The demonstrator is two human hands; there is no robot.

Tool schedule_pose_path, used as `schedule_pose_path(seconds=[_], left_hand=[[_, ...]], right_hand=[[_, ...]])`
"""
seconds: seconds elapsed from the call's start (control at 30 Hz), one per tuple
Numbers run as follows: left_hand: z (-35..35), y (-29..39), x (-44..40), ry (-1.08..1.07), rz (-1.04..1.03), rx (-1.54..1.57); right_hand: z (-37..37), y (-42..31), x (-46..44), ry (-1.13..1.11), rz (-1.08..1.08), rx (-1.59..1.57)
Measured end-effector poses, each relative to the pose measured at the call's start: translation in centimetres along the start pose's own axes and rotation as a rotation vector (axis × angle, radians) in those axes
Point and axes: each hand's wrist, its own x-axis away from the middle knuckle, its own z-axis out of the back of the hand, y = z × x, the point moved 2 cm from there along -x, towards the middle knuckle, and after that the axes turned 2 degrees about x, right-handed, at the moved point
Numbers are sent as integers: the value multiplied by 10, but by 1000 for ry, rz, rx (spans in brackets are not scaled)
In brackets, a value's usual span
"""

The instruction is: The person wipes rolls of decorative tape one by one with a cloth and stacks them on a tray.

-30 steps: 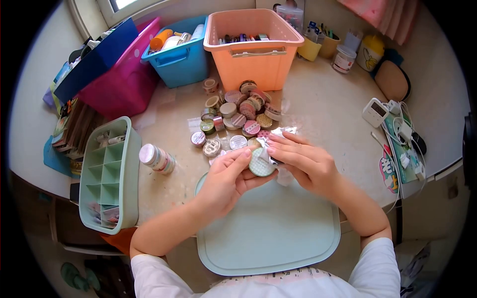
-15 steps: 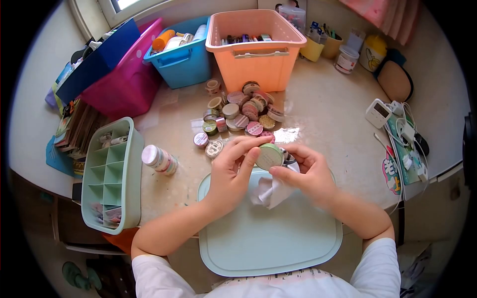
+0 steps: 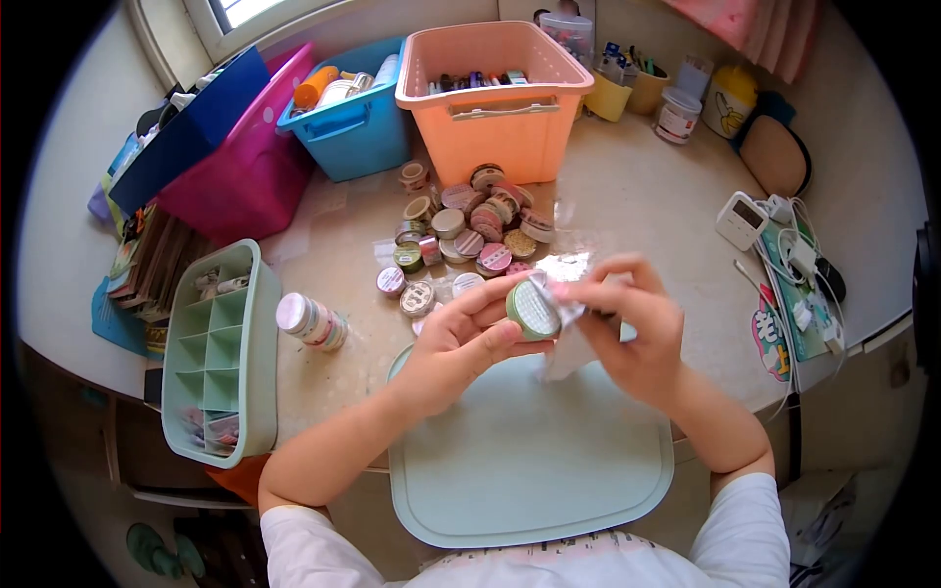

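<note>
while left fingers [image 3: 496,340] clamp the green roll [image 3: 532,311] by its left rim, right fingers [image 3: 595,293] pinch white cloth [image 3: 565,359] beside it.

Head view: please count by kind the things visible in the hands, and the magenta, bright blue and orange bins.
Green round item: 1
Crumpled white sheet: 1
Magenta bin: 1
Bright blue bin: 1
Orange bin: 1
Total: 5

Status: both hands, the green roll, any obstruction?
Left hand holding green roll tilted. Right hand gripping white cloth at the roll's edge. Piled rolls beyond the hands, not between them.
</note>
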Motion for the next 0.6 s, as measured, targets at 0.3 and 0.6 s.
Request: schedule_pose_path(seconds=[0.3, 0.6], left_hand=[[-1, 1, -1, -81, 38, -19], [6, -3, -1, -136, 17, -58]], right_hand=[[2, 5, -7, -113, 204, -54], [5, 14, -7, -50, 98, -40]])
